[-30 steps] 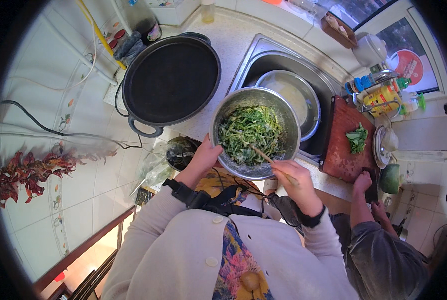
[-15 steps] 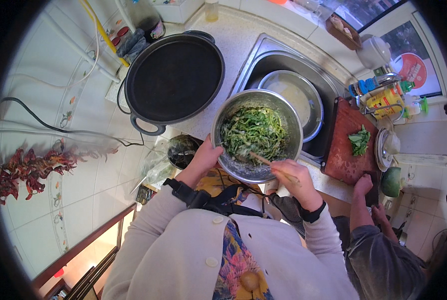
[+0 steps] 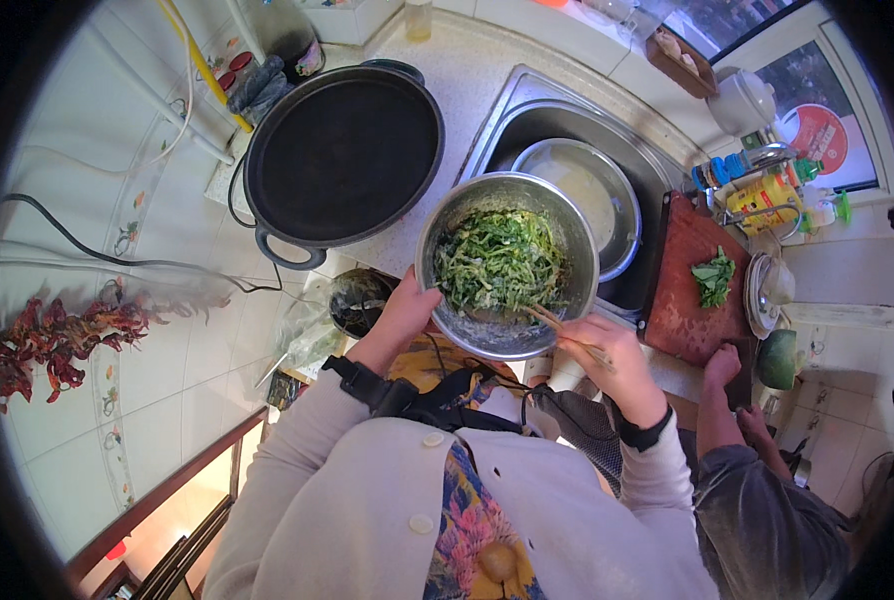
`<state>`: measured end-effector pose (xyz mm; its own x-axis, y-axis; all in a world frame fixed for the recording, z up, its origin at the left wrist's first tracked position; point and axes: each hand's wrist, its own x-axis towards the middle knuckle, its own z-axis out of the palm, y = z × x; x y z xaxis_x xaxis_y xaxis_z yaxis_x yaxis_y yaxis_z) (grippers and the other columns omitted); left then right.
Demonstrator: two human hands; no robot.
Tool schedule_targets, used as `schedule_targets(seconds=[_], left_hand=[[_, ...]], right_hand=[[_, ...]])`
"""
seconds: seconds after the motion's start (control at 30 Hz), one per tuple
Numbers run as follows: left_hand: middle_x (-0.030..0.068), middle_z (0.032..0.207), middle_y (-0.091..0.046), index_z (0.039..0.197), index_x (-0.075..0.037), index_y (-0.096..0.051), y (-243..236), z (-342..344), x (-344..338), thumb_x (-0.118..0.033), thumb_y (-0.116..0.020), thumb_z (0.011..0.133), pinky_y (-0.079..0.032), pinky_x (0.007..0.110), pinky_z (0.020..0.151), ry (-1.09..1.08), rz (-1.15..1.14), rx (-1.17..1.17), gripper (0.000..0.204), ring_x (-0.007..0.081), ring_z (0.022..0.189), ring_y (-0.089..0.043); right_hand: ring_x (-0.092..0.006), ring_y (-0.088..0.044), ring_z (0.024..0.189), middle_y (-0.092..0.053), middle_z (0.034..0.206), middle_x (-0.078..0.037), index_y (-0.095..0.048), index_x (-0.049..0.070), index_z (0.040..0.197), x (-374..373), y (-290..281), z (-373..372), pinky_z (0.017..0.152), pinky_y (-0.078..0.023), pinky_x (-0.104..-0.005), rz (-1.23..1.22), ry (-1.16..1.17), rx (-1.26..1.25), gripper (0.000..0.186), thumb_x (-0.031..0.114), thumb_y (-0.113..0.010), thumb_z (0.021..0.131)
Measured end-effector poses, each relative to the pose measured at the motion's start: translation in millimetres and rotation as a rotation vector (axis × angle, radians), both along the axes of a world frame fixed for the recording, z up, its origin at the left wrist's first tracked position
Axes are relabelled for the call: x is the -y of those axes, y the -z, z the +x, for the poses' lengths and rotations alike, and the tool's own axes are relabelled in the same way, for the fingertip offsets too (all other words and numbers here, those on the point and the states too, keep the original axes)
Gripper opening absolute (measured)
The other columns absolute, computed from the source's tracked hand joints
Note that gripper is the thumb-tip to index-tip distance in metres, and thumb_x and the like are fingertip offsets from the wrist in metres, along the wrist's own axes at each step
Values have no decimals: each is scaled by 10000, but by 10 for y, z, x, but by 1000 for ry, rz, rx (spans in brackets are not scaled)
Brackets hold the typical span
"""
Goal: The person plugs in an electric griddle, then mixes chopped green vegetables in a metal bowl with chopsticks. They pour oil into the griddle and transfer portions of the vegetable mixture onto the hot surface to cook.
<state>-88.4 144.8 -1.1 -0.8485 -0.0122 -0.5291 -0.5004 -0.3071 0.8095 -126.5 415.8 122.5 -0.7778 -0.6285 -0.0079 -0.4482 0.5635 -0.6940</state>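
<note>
My left hand [image 3: 407,315] grips the left rim of a round steel mixing bowl [image 3: 582,285], fingers wrapped under it and thumb on the edge. Chopped, pale-coated leafy greens [image 3: 497,262] are heaped inside. In my right hand [image 3: 615,358], closed at the bowl's near right rim, is a pair of wooden chopsticks [image 3: 545,318]. Their tips reach the near edge of the greens. The bowl is held up in front of me, overlapping the counter and the sink's near left corner.
A black two-handled pan [image 3: 345,160] stands on the counter at left. In the sink [image 3: 527,125] sits another metal basin [image 3: 622,200] holding cloudy liquid. Right of it lies a red-brown cutting board [image 3: 677,290] with leafy greens [image 3: 713,278]; another person's hand [image 3: 724,366] is at its near edge.
The chopsticks have moved right and toward me, from deeper in the greens to their near edge. My right hand has shifted slightly right. The whole view has shifted a little.
</note>
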Motion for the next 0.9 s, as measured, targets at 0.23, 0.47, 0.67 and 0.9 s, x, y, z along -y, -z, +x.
schedule_targets(seconds=[0.23, 0.47, 0.67, 0.9], left_hand=[[143, 1102, -554, 1317, -41, -321, 10, 13, -12, 11, -438, 783, -589, 361, 606, 7, -33, 30, 549, 243, 861, -644], [136, 1089, -564, 1326, -59, -318, -58, 18, 0, -2, -445, 793, -582, 355, 590, 8, -14, 58, 551, 235, 853, -647], [134, 1054, -573, 1328, -58, -303, -120, -9, 8, -17, -452, 785, -582, 349, 584, 23, 1, 54, 565, 230, 821, -652], [131, 1062, -570, 1322, -64, -303, -46, 3, 10, -34, -456, 809, -588, 353, 595, 19, -26, 50, 537, 224, 822, -652]], right_hand=[[-288, -629, 711, -636, 804, -130, -667, 33, 874, 4, -28, -39, 627, -500, -323, 89, -8, -43, 104, 91, -667, 789], [-272, -624, 690, -638, 778, -140, -662, 11, 859, -157, -66, -9, 619, -488, -323, -33, 271, -52, 94, 61, -682, 783], [-140, -590, 706, -640, 790, -82, -660, -11, 868, -37, 27, 96, 638, -462, -255, -169, 248, 119, 64, 34, -655, 824], [-189, -595, 680, -639, 785, -110, -664, -1, 894, 274, 156, -24, 623, -463, -280, -302, 274, 9, 101, 40, -668, 802]])
